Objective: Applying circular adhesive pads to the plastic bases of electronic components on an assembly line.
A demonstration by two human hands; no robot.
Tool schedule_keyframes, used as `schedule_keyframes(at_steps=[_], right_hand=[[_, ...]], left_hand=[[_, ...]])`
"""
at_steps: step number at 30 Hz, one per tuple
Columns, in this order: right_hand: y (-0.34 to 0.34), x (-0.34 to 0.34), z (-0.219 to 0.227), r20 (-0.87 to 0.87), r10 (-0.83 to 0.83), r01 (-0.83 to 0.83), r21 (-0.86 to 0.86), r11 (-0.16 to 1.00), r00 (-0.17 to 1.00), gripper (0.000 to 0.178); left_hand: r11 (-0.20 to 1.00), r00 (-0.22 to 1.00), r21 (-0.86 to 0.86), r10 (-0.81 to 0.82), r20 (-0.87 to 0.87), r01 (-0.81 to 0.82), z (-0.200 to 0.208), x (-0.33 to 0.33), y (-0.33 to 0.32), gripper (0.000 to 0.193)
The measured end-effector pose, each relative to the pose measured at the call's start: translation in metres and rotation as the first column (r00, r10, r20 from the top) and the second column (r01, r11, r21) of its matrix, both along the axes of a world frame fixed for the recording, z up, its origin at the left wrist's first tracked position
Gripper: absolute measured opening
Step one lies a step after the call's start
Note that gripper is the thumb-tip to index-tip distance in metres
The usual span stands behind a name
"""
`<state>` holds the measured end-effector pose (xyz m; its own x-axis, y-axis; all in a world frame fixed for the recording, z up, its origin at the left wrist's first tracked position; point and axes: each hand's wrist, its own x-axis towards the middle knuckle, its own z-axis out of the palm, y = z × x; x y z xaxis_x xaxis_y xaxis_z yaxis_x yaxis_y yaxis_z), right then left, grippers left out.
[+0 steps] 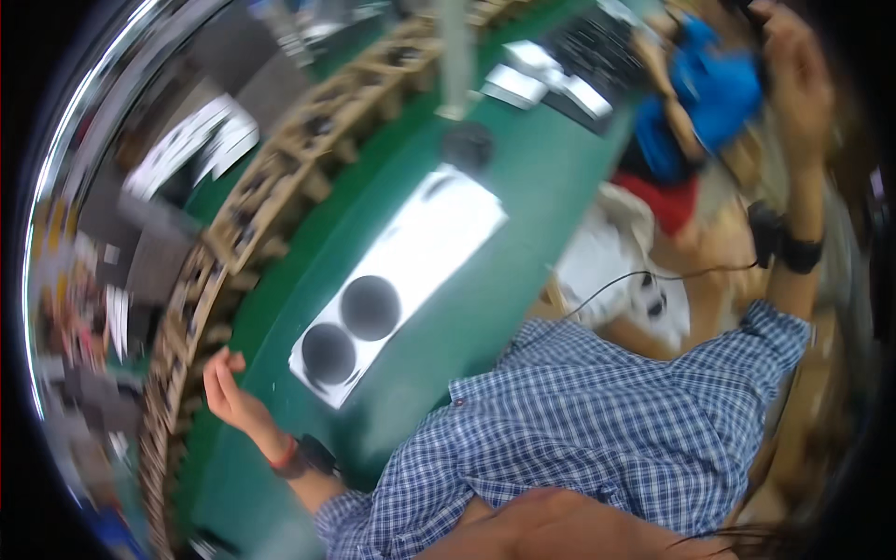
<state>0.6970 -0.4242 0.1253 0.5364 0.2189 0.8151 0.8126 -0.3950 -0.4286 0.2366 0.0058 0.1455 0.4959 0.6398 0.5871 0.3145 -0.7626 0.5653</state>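
Observation:
My left hand (235,399) hovers over the green table (271,411) near its left side, close to the wooden rack (285,149). Its fingers are loosely bent and apart, with nothing seen between them. High at the right, away from the table, is my right hand (801,79); motion smears its fingers and the top of the picture cuts in there. On the table lies a long white sheet or stack of sheets (420,238). Two dark grey round discs (371,308) rest side by side on its near end. Another dark disc (467,145) lies beyond its far end.
The rack has several compartments with dark small things and runs along the table's far edge. A pale post (455,56) rises there. White boxes (527,70) and a dark pile (602,42) stand farther along, beside a person in blue (714,84). A cable (611,282) hangs by my right arm.

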Motion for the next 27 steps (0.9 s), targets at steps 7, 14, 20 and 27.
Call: schedule_keyframes(at_steps=[7,14,20,27], right_hand=[[-0.174,-0.179,-0.277,-0.697,-0.441,0.429,-0.209,0.879,0.566,0.025],[-0.248,-0.335,-0.406,-0.697,-0.716,0.341,-0.685,0.644,-0.047,0.041],[-0.279,-0.456,-0.491,-0.595,-0.747,-0.006,-0.781,0.624,-0.296,0.033],[-0.175,-0.402,-0.554,-0.716,-0.663,-0.01,-0.677,0.736,-0.218,0.033]], left_hand=[[0.969,0.966,-0.165,-0.209,-0.151,0.184,-0.027,0.039,-0.011,0.025],[0.93,0.892,-0.298,-0.313,-0.326,0.217,-0.046,0.041,-0.004,0.023],[0.866,0.407,-0.265,-0.444,-0.799,0.424,-0.099,0.083,-0.04,0.066],[0.845,0.533,0.134,-0.196,-0.823,0.517,-0.156,0.096,-0.021,0.071]])
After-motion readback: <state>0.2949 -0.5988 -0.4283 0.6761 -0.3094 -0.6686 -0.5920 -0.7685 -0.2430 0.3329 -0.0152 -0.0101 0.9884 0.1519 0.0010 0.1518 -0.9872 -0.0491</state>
